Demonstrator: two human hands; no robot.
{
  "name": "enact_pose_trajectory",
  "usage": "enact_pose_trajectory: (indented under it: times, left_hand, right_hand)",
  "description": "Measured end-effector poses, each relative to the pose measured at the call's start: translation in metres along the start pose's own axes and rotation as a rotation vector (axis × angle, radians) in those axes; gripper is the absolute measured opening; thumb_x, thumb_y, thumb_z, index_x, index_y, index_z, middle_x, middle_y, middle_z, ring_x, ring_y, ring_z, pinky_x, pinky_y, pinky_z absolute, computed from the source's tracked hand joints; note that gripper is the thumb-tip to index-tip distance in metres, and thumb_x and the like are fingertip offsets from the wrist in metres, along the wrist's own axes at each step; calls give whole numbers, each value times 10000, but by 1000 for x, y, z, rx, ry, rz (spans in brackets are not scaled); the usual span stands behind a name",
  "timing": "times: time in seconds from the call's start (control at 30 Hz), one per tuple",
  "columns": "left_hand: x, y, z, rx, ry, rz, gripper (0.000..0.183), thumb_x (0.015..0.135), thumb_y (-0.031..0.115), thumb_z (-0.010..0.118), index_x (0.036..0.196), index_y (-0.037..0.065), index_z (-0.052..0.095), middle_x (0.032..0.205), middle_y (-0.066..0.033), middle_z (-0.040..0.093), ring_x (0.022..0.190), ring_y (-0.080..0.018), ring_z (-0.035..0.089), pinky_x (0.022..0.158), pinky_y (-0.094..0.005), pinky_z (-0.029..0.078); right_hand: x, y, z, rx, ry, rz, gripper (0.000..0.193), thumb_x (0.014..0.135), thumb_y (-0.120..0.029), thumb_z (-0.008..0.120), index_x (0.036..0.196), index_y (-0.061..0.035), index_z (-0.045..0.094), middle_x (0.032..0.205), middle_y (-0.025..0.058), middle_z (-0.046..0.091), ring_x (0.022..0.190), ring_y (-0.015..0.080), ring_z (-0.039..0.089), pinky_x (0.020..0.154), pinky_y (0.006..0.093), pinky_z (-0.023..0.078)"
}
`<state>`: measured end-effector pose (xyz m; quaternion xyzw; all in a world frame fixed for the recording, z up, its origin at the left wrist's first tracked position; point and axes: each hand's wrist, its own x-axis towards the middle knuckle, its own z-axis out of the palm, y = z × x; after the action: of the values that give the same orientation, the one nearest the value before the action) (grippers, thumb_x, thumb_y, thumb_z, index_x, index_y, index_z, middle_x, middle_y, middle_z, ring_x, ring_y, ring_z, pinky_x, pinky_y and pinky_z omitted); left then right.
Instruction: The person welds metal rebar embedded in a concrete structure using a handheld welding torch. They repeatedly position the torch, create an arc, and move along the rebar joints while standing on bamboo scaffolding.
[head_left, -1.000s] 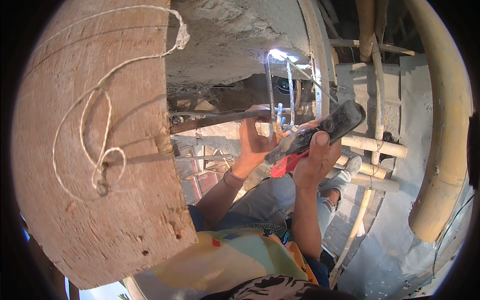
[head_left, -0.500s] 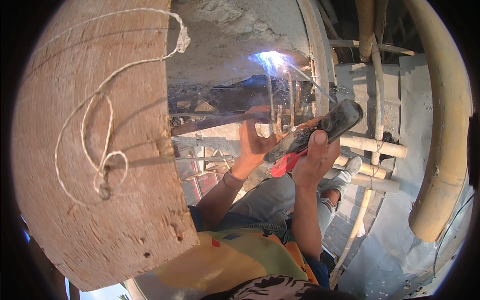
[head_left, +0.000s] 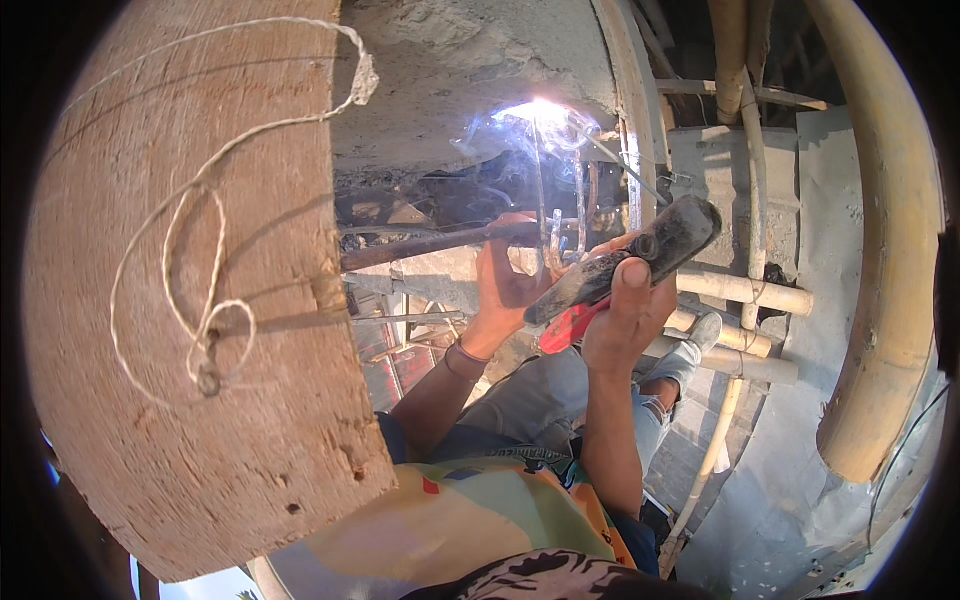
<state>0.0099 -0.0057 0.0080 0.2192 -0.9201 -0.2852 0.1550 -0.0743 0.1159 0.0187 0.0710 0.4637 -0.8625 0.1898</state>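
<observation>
Two hands help: your right hand grips the black holder; your left hand curls by the bent rod, hold unclear. Guide the thin stick slowly.

a building site, shown by bamboo poles and rough concrete.

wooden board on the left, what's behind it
Past the right edge of the wooden board, concrete and a dark bar reaching toward the left hand show; the bar's left end and anything directly behind are covered.
</observation>
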Motion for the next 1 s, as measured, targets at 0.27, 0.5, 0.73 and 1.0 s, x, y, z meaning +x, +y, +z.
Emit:
enact_pose_trajectory:
  times: [0.27, 0.5, 0.73, 1.0]
  left_hand:
    - [0, -3, 2, 7, 7, -10, 782, 668, 231, 948, 1237, -5, 468, 1146, -136, 618, 1038, -243, 645, 917, -378, 518]
    - [5, 6, 3, -4, 58, 47, 535, 701, 31, 839, 1143, 4, 539, 1105, -147, 640, 888, -247, 656, 759, -365, 532]
    - [1, -3, 3, -52, 0, -17, 614, 718, 104, 858, 1192, -8, 483, 1138, -144, 614, 1001, -239, 630, 883, -376, 505]
    - [-1, -2, 2, -67, -20, -22, 608, 763, 122, 830, 1219, -13, 451, 1143, -148, 601, 1047, -244, 631, 948, -391, 496]
  right_hand:
    - [1, 0, 1, -17, -1, -11, 532, 958, -511, 572, 1011, 19, 575, 848, 88, 621, 751, 133, 571, 692, 276, 459]
    - [4, 2, 1, 2, -10, -30, 503, 950, -473, 596, 1040, 21, 565, 876, 97, 622, 775, 151, 595, 708, 292, 482]
    - [5, 1, 3, 20, -24, -18, 483, 953, -450, 600, 1040, 24, 563, 879, 103, 627, 771, 155, 598, 717, 290, 484]
    - [6, -3, 6, 118, -13, 32, 533, 908, -498, 696, 1031, 8, 584, 861, 1, 580, 762, 75, 500, 686, 236, 406]
